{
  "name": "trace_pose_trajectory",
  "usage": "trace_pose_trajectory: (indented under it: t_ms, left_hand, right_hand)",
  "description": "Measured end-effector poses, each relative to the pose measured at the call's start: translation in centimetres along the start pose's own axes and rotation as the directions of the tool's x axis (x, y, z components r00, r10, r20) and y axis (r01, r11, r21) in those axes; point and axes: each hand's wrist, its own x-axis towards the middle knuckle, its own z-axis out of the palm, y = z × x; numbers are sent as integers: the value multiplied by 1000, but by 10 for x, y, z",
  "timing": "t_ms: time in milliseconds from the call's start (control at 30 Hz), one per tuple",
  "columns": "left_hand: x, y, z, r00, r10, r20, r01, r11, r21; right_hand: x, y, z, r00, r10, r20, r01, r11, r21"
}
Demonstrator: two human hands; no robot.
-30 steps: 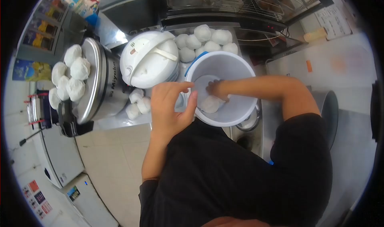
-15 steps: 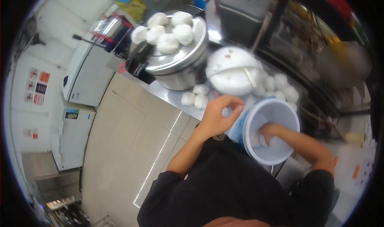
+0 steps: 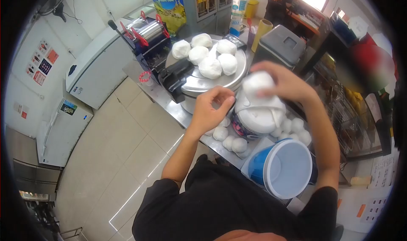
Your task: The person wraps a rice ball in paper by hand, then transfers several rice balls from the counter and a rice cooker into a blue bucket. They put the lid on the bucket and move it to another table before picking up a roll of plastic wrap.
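Observation:
My right hand (image 3: 282, 82), slightly blurred, grips a white round wrapped bundle (image 3: 257, 83) above the lid of a white rice cooker (image 3: 256, 117). My left hand (image 3: 213, 107) hovers in front of a large steel cooker (image 3: 199, 85), its thumb and fingers curled together with nothing visible in them. Several similar white bundles (image 3: 210, 67) sit on that cooker's lid. More bundles (image 3: 229, 142) line the counter's front edge below my left hand, and another pile (image 3: 292, 128) lies right of the rice cooker. A blue bucket (image 3: 257, 166) with a pale inside stands nearest my body.
A sealing machine (image 3: 146, 39) with red clips stands at the counter's left end. Behind are a grey lidded box (image 3: 282, 43) and a cup-sleeve roll (image 3: 237, 14). A glass display case (image 3: 339, 109) borders the right. Another person (image 3: 277, 1) is far back.
My right hand has come up out of the bucket with a white bundle and moved over the rice cooker. My left hand stays curled, now closer to the steel cooker. The view has shifted.

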Motion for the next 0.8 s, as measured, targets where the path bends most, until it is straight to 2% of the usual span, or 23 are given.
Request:
trace_pose_trajectory:
  t_ms: [33,100,133,167,200,233,267,333,367,400,433,467,567,633,700,767,800]
  left_hand:
    - [7,-2,-10,998,40,-58,-35,996,79]
    - [25,-10,-29,978,135,-161,-95,967,237]
    - [36,-16,-37,962,187,-198,-114,937,331]
    - [48,-24,-45,950,245,-194,-134,880,456]
    - [59,-33,-52,937,299,-183,-146,807,572]
    - [69,-43,-59,922,351,-164,-153,719,678]
    - [77,-52,-65,959,261,-109,-115,711,693]
    - [95,-76,-65,918,385,-98,-180,622,762]
    - [103,-87,-65,892,444,-85,-209,572,793]
    - [107,-96,-65,929,369,-43,-194,583,789]
    - [111,-105,-65,938,344,-39,-158,527,835]
    - [115,-113,-62,948,318,-32,-128,470,873]
    - [120,-120,-52,982,186,5,-73,364,928]
    - [120,-120,-55,970,243,22,-109,351,930]
    - [120,-116,-58,955,287,78,-165,292,942]
    - [121,-111,-58,967,231,106,-176,305,936]
    - [120,-112,-61,965,232,120,-196,341,919]
  right_hand:
    - [35,0,2,999,-11,-35,12,999,48]
    - [114,22,4,984,-99,-147,91,994,-57]
    - [146,22,9,975,-124,-183,117,992,-48]
    - [174,21,12,977,-88,-196,63,989,-131]
    - [199,24,17,981,-66,-181,52,995,-82]
    - [224,36,20,985,-47,-166,25,990,-136]
    - [248,50,22,988,-28,-152,-1,981,-192]
    - [267,54,22,991,26,-133,-61,962,-266]
    - [272,56,24,983,-27,-183,-54,905,-421]
    - [275,63,28,971,-80,-225,-62,825,-562]
    - [277,73,29,958,-131,-257,-85,722,-686]
    - [274,83,25,960,-174,-219,-15,749,-662]
    - [274,116,28,967,-196,-164,133,934,-333]
    - [245,110,36,906,-360,-224,202,831,-519]
    - [181,85,37,797,-517,-311,242,746,-620]
    - [89,52,21,899,-360,-249,202,847,-492]
    - [37,34,15,969,-159,-192,62,900,-431]
